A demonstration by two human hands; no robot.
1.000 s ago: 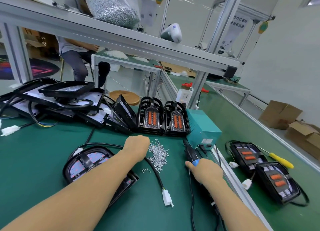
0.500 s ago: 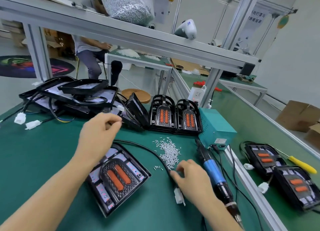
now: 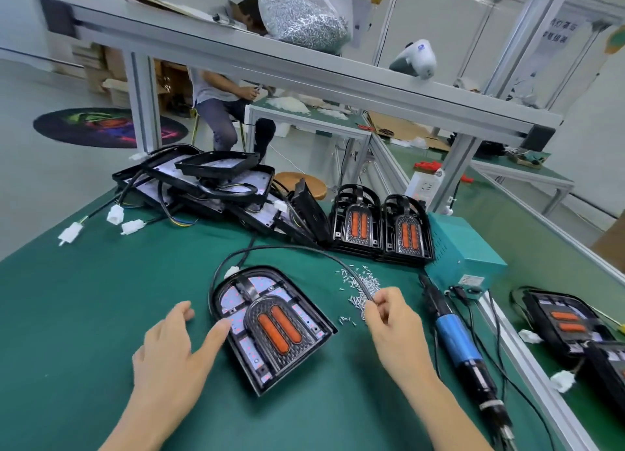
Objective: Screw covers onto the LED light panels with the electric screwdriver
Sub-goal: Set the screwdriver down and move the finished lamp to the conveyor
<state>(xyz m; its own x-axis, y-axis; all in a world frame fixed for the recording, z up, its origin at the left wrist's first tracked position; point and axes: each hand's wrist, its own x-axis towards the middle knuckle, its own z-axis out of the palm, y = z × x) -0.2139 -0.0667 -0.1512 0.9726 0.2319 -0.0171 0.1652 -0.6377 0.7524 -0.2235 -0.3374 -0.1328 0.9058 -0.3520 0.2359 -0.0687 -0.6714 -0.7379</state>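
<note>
Left hand: the left hand (image 3: 176,342) was held flat and relaxed over the green bench mat (image 3: 84,315), fingers spread, nothing grasped; its thumb tip was seen at the left edge of the panel.
Panel: the black arch-shaped LED light panel with two orange lenses (image 3: 270,325) was laid face up on the mat between the two hands, just right of the left hand and just left of the right hand.
Cable: the panel's black cable (image 3: 304,249) was looped from its top over towards the right hand.
Screws: a loose scatter of small silver screws (image 3: 363,286) was spread on the mat beside the panel's upper right.
Right hand: the right hand (image 3: 394,325) was seen with fingertips pinched together at the near edge of the screws; what was pinched could not be told.
Screwdriver: the blue-and-black electric screwdriver (image 3: 456,342) was left lying on the mat, just right of the right hand, untouched.
</note>
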